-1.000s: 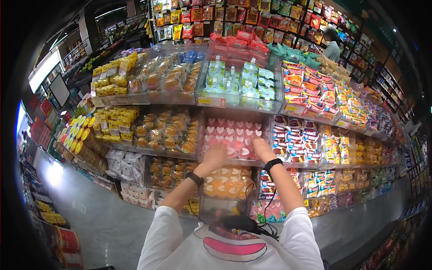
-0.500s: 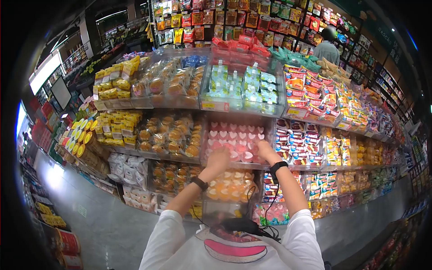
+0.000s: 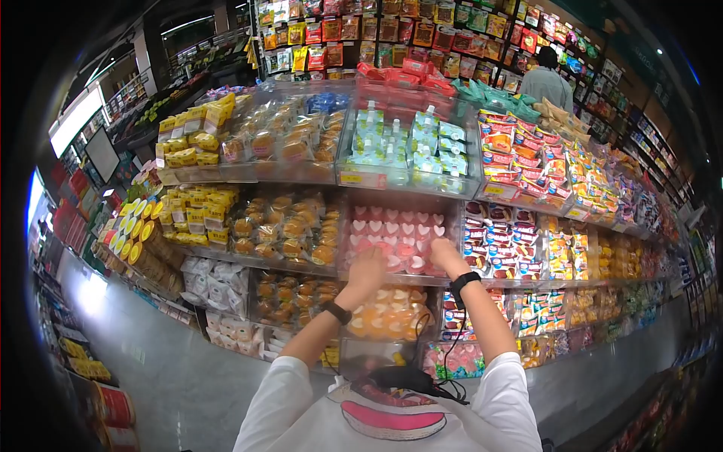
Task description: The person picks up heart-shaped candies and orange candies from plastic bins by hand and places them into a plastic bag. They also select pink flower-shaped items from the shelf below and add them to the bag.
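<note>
Both hands reach into a clear bin of pink cup-like sweets (image 3: 392, 229) topped with pale heart shapes, on the middle shelf. My left hand (image 3: 367, 269) is over the bin's front left part, back of the hand toward me, its fingertips blurred and hidden among the pink packs. At the front right corner is my right hand (image 3: 447, 257), fingers bent down and mostly out of sight. Whether either hand grips a pack cannot be made out. Below lie orange packs (image 3: 388, 313) of similar shape. Dark bands circle both wrists.
Blue-green spouted pouches (image 3: 392, 143) fill the bin above. Wrapped buns (image 3: 282, 226) sit to the left, red-and-white snack packs (image 3: 498, 241) to the right. A cable (image 3: 449, 346) hangs by my right forearm. Another person (image 3: 547, 81) stands at the back right.
My hands stay over the pink bin with only a slight shift. The view has moved a little, and the person at the back has turned their head.
</note>
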Tool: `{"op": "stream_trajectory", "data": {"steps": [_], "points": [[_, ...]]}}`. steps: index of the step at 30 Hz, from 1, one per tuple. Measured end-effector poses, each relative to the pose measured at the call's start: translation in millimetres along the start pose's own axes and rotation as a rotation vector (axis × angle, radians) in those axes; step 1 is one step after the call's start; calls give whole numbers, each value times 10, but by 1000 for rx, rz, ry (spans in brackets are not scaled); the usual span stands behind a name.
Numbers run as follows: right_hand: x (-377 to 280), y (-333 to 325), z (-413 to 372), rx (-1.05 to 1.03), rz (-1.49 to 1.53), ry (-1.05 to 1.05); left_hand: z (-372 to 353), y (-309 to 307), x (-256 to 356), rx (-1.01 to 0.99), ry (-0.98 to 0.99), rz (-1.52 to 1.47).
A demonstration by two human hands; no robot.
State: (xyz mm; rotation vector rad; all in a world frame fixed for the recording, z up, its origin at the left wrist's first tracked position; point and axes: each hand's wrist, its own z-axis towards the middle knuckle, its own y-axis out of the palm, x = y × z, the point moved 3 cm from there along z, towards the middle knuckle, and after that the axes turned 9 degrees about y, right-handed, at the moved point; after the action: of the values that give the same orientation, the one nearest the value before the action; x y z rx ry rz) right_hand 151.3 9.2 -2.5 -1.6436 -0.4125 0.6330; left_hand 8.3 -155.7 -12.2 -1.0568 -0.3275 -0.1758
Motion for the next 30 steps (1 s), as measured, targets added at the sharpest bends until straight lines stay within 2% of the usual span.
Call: {"op": "stream_trajectory", "data": {"steps": [2, 5, 8, 11, 14, 18, 23, 26, 30], "points": [[-71, -116, -80, 49, 55, -14, -10, -7, 10, 56, -20, 53], [-195, -239, -196, 6, 60, -46, -21, -42, 25, 100, -10, 77], [-122, -37, -142, 87, -6, -70, -27, -45, 33, 114, 11, 63], [-182, -159, -175, 26, 12, -22, -16, -54, 14, 104, 29, 60], [-26, -57, -24, 34, 64, -17, -12, -84, 39, 70, 35, 60], [11, -272, -58, 37, 176, -51, -9, -21, 7, 13, 29, 58], [60, -118, -76, -28, 204, -83, -7, -17, 21, 59, 37, 55], [38, -39, -55, -49, 146, -175, 3, -55, 36, 60, 41, 42], [-124, -128, -180, -47, 87, -153, -5, -75, 55, 92, 65, 55]]}}
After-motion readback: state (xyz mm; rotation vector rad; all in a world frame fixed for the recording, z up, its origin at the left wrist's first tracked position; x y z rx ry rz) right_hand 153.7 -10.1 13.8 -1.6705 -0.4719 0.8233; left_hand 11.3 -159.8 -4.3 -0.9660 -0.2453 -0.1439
